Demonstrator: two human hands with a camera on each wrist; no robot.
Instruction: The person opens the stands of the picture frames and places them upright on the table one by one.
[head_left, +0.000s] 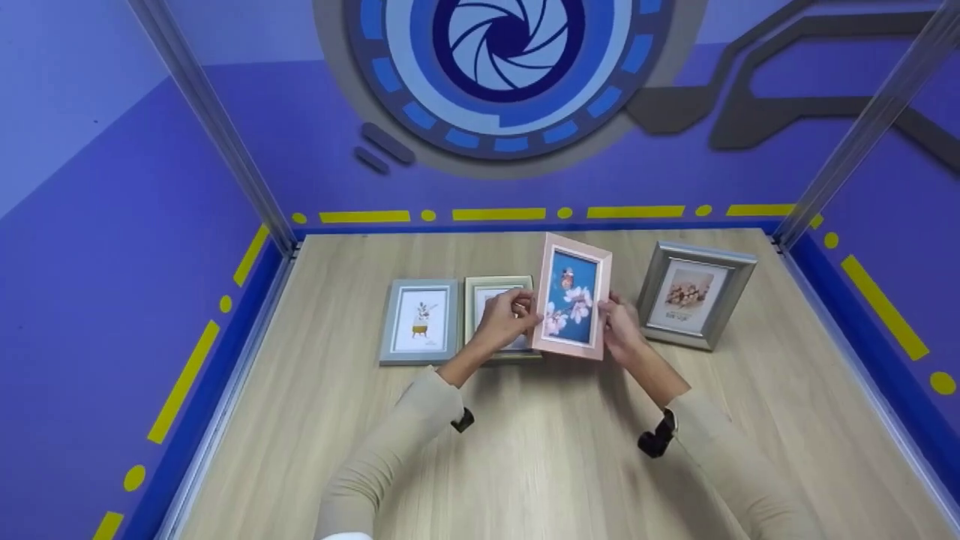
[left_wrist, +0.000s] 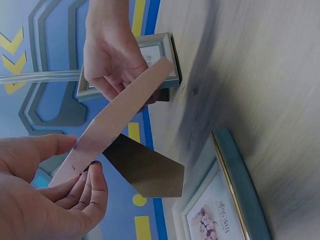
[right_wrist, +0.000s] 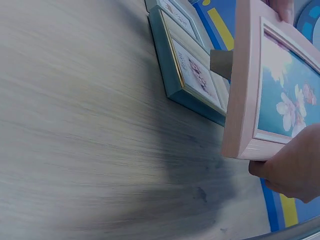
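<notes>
The left hand (head_left: 504, 322) and right hand (head_left: 622, 328), nearly closed, pinch opposite sides of a pink frame (head_left: 576, 296); right of them, a silver frame (head_left: 697, 296) bears small, unreadable lettering (head_left: 682, 316).

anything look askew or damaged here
Slightly askew: the silver frame at right, turned at an angle. The pink frame tilts too, but the left hand and right hand hold it. No clear damage or spill.

The left hand (head_left: 504, 322) pinches the left edge of the pink photo frame (head_left: 574, 297) between thumb and fingers; the right hand (head_left: 622, 325) grips its right edge. Both sleeved forearms (head_left: 401, 427) angle inward toward it.
</notes>
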